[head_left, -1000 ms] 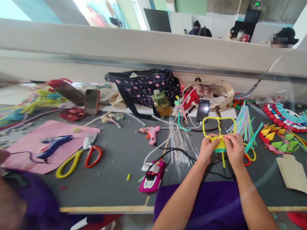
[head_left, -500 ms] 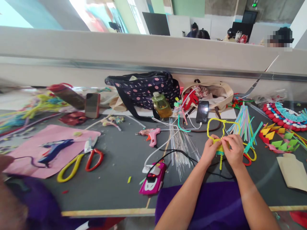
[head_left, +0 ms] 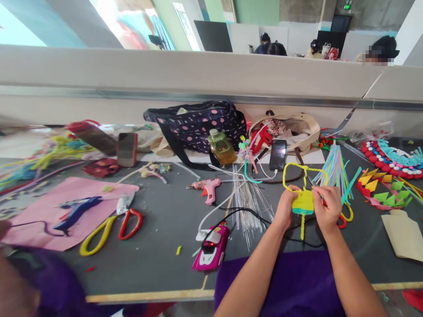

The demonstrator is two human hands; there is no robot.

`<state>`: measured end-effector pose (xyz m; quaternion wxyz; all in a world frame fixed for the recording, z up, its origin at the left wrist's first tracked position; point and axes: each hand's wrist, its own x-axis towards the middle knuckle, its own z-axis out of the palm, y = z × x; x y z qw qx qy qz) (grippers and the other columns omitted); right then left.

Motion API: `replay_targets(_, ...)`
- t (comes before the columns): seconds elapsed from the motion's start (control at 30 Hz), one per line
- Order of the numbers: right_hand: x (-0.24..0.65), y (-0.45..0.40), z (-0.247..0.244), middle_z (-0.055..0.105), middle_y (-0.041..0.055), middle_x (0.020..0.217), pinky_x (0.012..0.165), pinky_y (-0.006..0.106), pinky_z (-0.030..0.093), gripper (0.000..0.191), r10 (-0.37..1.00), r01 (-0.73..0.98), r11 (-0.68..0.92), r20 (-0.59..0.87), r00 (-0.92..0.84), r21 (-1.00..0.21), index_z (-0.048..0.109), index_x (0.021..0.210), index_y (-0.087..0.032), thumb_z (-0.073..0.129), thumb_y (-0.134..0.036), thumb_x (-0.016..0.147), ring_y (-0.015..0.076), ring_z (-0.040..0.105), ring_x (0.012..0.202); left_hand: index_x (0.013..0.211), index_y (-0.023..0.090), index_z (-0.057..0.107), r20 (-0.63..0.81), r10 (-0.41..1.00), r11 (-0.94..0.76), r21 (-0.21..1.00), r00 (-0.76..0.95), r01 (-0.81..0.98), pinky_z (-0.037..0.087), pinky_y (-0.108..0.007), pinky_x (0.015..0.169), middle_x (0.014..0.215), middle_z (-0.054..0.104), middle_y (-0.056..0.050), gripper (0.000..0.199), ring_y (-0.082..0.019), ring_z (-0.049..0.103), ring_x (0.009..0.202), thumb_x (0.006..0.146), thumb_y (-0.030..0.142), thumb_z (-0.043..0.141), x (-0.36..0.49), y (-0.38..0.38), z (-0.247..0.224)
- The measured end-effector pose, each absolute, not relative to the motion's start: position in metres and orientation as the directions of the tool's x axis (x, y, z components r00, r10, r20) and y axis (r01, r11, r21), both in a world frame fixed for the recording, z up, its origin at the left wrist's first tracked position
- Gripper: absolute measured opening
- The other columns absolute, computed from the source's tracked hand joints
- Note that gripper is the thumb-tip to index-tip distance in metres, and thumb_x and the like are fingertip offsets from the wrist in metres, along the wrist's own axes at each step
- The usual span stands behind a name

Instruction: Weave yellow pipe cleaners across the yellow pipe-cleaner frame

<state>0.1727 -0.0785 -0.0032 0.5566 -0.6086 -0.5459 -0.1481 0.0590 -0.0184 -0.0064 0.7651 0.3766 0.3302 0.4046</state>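
A yellow pipe-cleaner figure [head_left: 303, 200] is in front of me, with a flat body, a teal lower edge, two open loops on top and a twisted stem hanging below. My left hand [head_left: 284, 208] pinches the left side of its body. Against the right side rests my right hand [head_left: 328, 207], its fingers closed around a slim pointed tool [head_left: 310, 181] that is mostly hidden; a bit of red shows by the fingers. Behind the right hand lie scissors [head_left: 347, 212] with yellow and red handles, partly covered.
A pink glue gun [head_left: 211, 190], a magenta toy-car-like device [head_left: 211, 253] with a black cord, and loose thin strips [head_left: 249, 211] lie to the left. Pastel pipe cleaners [head_left: 333, 165], a phone [head_left: 278, 155] and bags [head_left: 205, 127] stand behind. Another person's hand [head_left: 5, 229] shows at far left.
My right hand has shifted slightly right and now holds the slim tool. My fingers have parted, uncovering more of the yellow body. The left hand has slid to its left edge.
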Motion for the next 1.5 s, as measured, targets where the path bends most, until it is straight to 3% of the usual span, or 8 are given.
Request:
replay_targets(0.1,0.172,-0.076,-0.006,0.062,0.0029,0.079,0.071,0.033,0.047,0.012,0.416,0.635,0.214,0.657,0.629,-0.742,0.063,0.086,-0.020,0.064,-0.032,0.084,0.0168,0.057,0.073,0.075,0.018,0.056,-0.188,0.895,0.358,0.844,0.405,-0.399,0.037,-0.023,0.059,0.068,0.054,0.002,0.016,-0.012,0.048,0.061,0.062,0.027,0.057,0.059,-0.018,-0.005)
replay_targets(0.2,0.170,-0.068,-0.010,0.059,-0.0003,0.075,0.064,0.029,0.047,0.028,0.490,0.268,0.235,0.352,0.798,-0.934,0.056,0.086,-0.019,0.071,-0.041,0.076,0.0141,0.056,0.067,0.078,0.019,0.055,-0.174,0.907,0.344,0.832,0.384,-0.436,0.037,-0.023,0.059,0.069,0.054,0.002,0.016,-0.012,0.048,0.062,0.064,0.027,0.057,0.058,-0.019,-0.005)
replay_targets(0.3,0.166,-0.062,-0.013,0.061,-0.0006,0.073,0.062,0.028,0.048,0.037,0.751,-0.107,0.189,0.074,0.656,-0.976,0.057,0.090,-0.019,0.072,-0.047,0.072,0.0148,0.058,0.065,0.079,0.019,0.055,-0.159,0.903,0.345,0.823,0.399,-0.452,0.037,-0.022,0.059,0.069,0.053,0.003,0.018,-0.011,0.048,0.062,0.064,0.026,0.060,0.057,-0.020,-0.004)
replay_targets(0.37,0.162,-0.061,-0.014,0.063,0.0000,0.072,0.060,0.029,0.048,0.038,0.853,-0.232,0.124,-0.016,0.522,-0.965,0.061,0.088,-0.018,0.073,-0.048,0.069,0.0155,0.059,0.063,0.080,0.019,0.055,-0.139,0.894,0.337,0.835,0.426,-0.435,0.037,-0.022,0.060,0.068,0.053,0.004,0.020,-0.011,0.048,0.062,0.064,0.027,0.064,0.055,-0.020,-0.004)
replay_targets(0.7,0.163,-0.066,-0.014,0.062,-0.0008,0.067,0.056,0.025,0.045,0.026,0.778,0.065,0.122,0.136,0.614,-0.990,0.068,0.079,-0.017,0.074,-0.039,0.067,0.0146,0.055,0.062,0.078,0.015,0.060,-0.082,0.894,0.255,0.901,0.441,-0.351,0.038,-0.023,0.064,0.071,0.057,0.001,0.032,-0.011,0.050,0.065,0.067,0.042,0.076,0.055,-0.020,-0.004)
replay_targets(1.0,0.156,-0.066,-0.006,0.064,-0.0022,0.060,0.056,0.029,0.048,0.032,0.840,-0.418,0.147,-0.109,0.531,-0.897,0.066,0.080,-0.018,0.081,-0.038,0.060,0.0174,0.062,0.057,0.073,0.014,0.064,-0.135,0.869,0.352,0.846,0.476,-0.402,0.037,-0.022,0.057,0.064,0.057,0.001,0.028,-0.009,0.049,0.057,0.064,0.037,0.078,0.051,-0.015,-0.006)
replay_targets(1.33,0.164,-0.068,-0.006,0.066,-0.0021,0.071,0.059,0.024,0.045,0.024,0.917,-0.303,0.071,-0.057,0.395,-0.950,0.067,0.084,-0.020,0.076,-0.034,0.066,0.0132,0.059,0.060,0.075,0.014,0.066,-0.173,0.892,0.356,0.838,0.418,-0.413,0.040,-0.022,0.059,0.067,0.063,-0.001,0.024,-0.010,0.054,0.060,0.061,0.030,0.077,0.049,-0.014,-0.005)
replay_targets(1.5,0.164,-0.068,-0.011,0.066,-0.0023,0.068,0.057,0.024,0.044,0.022,0.885,-0.242,0.062,-0.059,0.463,-0.968,0.067,0.082,-0.020,0.076,-0.031,0.065,0.0140,0.058,0.059,0.070,0.014,0.064,-0.216,0.893,0.373,0.847,0.395,-0.379,0.036,-0.020,0.053,0.061,0.057,0.001,0.016,-0.009,0.049,0.055,0.061,0.026,0.070,0.048,-0.014,-0.001)
